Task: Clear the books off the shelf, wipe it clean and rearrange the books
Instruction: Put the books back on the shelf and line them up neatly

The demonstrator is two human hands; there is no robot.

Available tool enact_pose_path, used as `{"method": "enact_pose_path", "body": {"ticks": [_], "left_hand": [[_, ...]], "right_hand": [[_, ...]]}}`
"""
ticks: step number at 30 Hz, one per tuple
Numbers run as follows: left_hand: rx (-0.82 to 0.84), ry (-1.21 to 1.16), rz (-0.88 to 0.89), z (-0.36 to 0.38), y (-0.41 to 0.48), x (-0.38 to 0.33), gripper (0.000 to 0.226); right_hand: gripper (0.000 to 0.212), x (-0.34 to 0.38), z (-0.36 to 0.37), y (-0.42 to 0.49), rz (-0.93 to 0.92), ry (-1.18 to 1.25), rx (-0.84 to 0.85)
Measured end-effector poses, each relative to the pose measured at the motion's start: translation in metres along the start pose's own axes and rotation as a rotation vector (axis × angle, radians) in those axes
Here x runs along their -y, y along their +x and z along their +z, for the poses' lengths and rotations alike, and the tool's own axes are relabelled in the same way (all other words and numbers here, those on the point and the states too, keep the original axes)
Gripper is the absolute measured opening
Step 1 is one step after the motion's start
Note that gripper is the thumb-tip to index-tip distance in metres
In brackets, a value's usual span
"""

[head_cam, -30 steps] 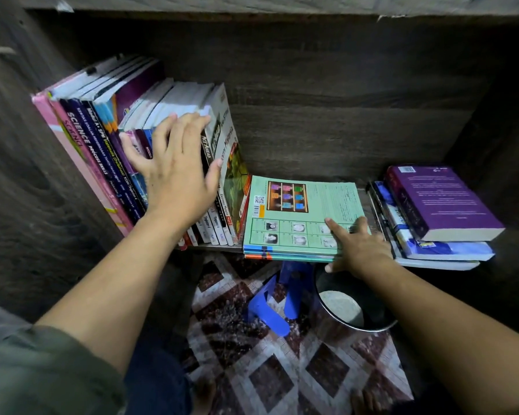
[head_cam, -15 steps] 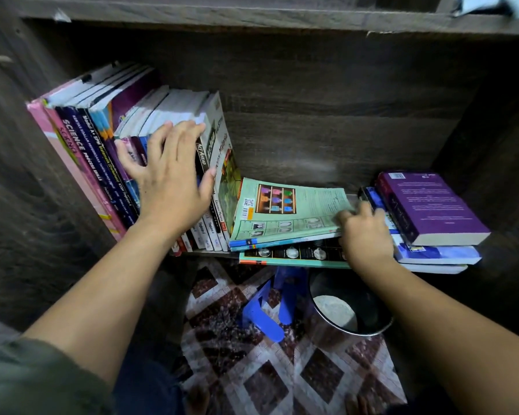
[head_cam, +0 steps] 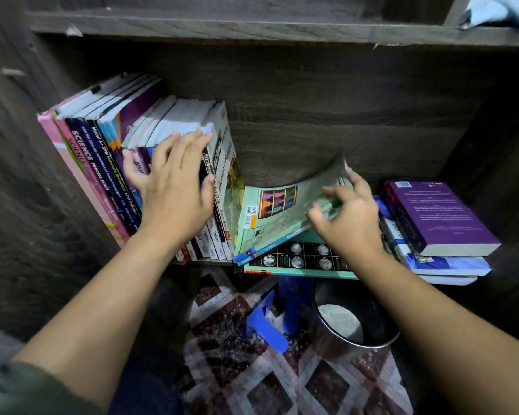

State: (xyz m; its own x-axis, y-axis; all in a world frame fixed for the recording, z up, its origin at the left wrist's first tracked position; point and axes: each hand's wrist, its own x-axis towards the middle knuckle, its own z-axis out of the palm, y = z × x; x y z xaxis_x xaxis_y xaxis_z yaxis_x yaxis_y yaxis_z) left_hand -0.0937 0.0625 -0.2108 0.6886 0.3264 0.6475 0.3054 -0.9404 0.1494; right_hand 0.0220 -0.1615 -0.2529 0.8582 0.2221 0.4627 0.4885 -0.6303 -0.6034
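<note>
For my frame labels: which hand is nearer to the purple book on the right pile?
Right. The right hand holds the green book just left of the purple book; the left hand rests on the upright books, farther left.

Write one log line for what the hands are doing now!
left hand: presses upright row of books | right hand: holds green paperback book tilted up | purple-topped book stack: flat, untouched

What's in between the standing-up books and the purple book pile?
In the head view, a green book tilts up in the right hand, with a flat book beneath it. They sit between the upright books and the purple-topped pile.
</note>
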Motion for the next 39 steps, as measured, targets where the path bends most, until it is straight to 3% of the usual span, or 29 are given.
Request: {"method": "enact_pose_path", "body": {"ticks": [3,5,8,11,15,19,29,32,36,39], "left_hand": [[-0.047,-0.025,-0.012,0.0,0.002,0.002,0.053],[-0.087,-0.056,-0.036,-0.001,0.003,0.005,0.053],[-0.117,-0.108,-0.039,-0.005,0.004,0.011,0.057],[-0.134,-0.153,-0.012,-0.009,0.002,0.016,0.052],[-0.108,-0.192,0.021,-0.011,-0.001,0.018,0.04],[-0.047,-0.152,0.055,-0.01,-0.005,0.015,0.041],[-0.048,-0.049,0.046,0.0,-0.005,0.01,0.049],[-0.061,-0.04,0.031,0.002,-0.006,0.008,0.048],[-0.059,-0.042,0.038,0.004,-0.008,0.008,0.047],[-0.061,-0.048,0.039,0.004,-0.008,0.009,0.047]], "right_hand": [[0.037,0.026,0.008,0.002,-0.226,0.07,-0.08],[0.049,0.046,0.014,0.003,-0.37,0.132,-0.081],[0.085,0.076,0.021,0.003,-0.421,0.273,0.134],[0.107,0.089,0.035,0.001,-0.39,0.35,0.367],[0.106,0.072,0.059,-0.008,-0.306,0.215,0.586],[0.11,0.054,0.085,-0.023,-0.093,0.169,0.756],[0.101,0.04,0.102,-0.031,-0.058,0.16,0.81],[0.102,0.035,0.095,-0.023,-0.107,0.054,0.864],[0.089,0.005,0.071,-0.01,-0.253,-0.339,0.906],[0.105,-0.03,0.054,-0.014,-0.207,-0.685,0.934]]}}
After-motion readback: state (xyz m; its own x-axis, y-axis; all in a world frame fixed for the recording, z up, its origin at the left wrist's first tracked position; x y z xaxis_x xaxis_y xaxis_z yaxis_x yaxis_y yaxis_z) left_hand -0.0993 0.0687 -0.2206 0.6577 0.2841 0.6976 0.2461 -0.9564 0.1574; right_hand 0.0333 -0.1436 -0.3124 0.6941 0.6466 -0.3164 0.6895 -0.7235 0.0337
